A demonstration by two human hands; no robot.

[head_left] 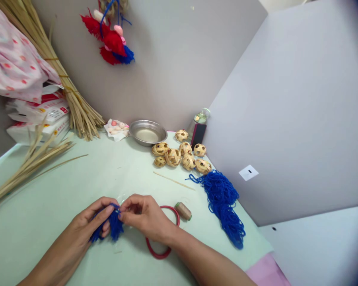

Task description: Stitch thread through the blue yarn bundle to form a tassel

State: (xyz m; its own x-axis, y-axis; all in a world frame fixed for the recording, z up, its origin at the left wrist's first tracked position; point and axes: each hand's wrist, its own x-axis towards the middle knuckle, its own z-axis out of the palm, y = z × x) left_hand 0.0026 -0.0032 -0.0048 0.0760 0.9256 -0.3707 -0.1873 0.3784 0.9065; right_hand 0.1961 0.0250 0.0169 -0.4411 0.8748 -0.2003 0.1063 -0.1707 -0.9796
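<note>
My left hand (99,216) is closed around a small blue yarn tassel (116,228), its loose strands hanging down on both sides of the fingers. At the tassel's upper right edge, my right hand (141,214) pinches with thumb and fingertips. Whether it grips a strand or a thin thread there is too small to make out. A red ring (161,254) shows around my right wrist area, partly hidden by the forearm. Just right of it lies a spool of brown thread (183,211). Farther right rests a large loose bundle of blue yarn (223,206).
Several woven straw balls (173,157) sit near a metal bowl (148,133), a dark phone (198,134) and a bottle (201,116). Straw strips (32,167) lie left, by tissue packs (41,129). Red-and-blue tassels (113,41) hang above the pale green table (131,171).
</note>
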